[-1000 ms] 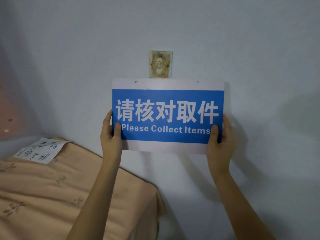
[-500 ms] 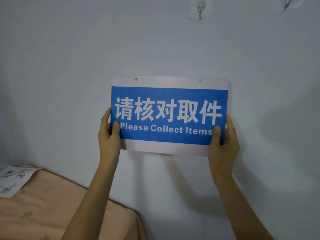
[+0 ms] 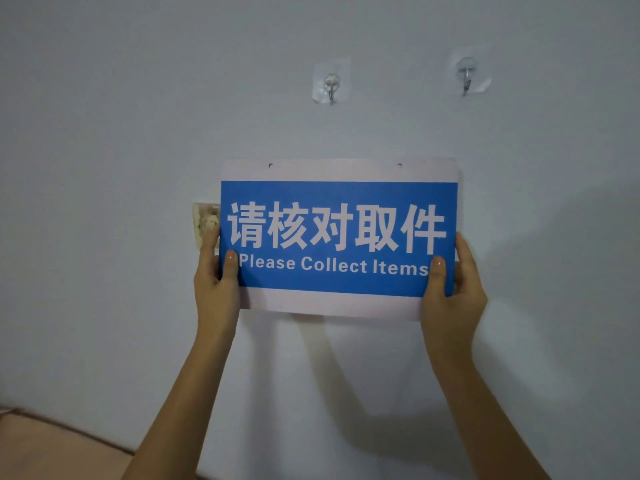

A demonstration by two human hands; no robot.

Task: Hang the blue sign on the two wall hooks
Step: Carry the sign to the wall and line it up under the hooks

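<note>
Gripping the blue sign (image 3: pixel 339 237) by its lower corners, left hand (image 3: pixel 216 278) and right hand (image 3: pixel 450 289) close thumbs over its face; fingers hidden behind. Its two top holes sit below two wall hooks (image 3: pixel 331 86), unhung. Switch plate (image 3: pixel 205 225) partly covered.

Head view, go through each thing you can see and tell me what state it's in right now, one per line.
Sign: held upright below the hooks, not hung.
Left hook: bare.
Right hook: bare.
Left hand: gripping the sign's lower left edge.
Right hand: gripping its lower right edge.
Wall plate: stained, partly behind the sign.
</note>
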